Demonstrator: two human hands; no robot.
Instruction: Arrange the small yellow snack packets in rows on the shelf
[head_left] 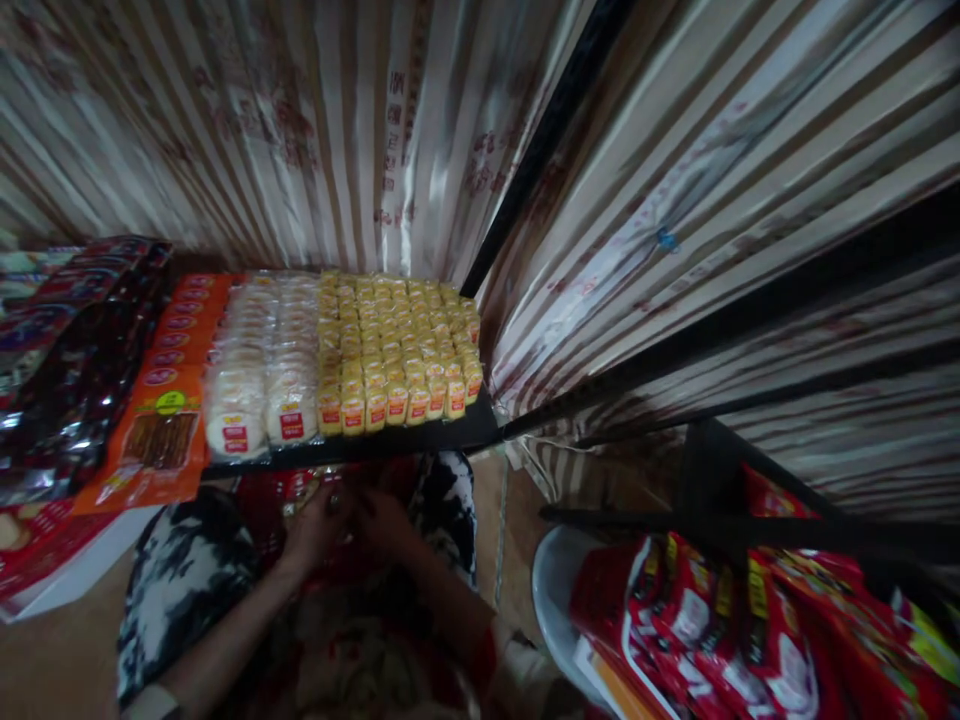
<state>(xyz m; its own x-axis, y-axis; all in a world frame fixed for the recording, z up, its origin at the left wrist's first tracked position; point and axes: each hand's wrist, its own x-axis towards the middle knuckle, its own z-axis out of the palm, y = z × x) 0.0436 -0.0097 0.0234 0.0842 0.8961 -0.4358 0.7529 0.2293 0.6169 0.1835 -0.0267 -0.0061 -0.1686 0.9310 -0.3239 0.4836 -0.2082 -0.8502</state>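
Note:
My left hand (pixel 313 525) and my right hand (pixel 384 523) are close together low in the view, just below the front edge of a black shelf (pixel 420 440). Both reach into a dark spot with red packaging (pixel 270 510) under the shelf. The fingers are curled, and what they hold is too dark to make out. On the shelf above stand rows of small yellow packets (pixel 397 340), beside them white round packs with red labels (pixel 259 375).
Orange snack packs (pixel 169 400) and dark glossy bags (pixel 67 370) lie at the left. Red bags (pixel 712 620) fill a white tub at lower right under a black rack (pixel 712 470). Striped foil sheeting covers the walls. My knees in patterned trousers flank the hands.

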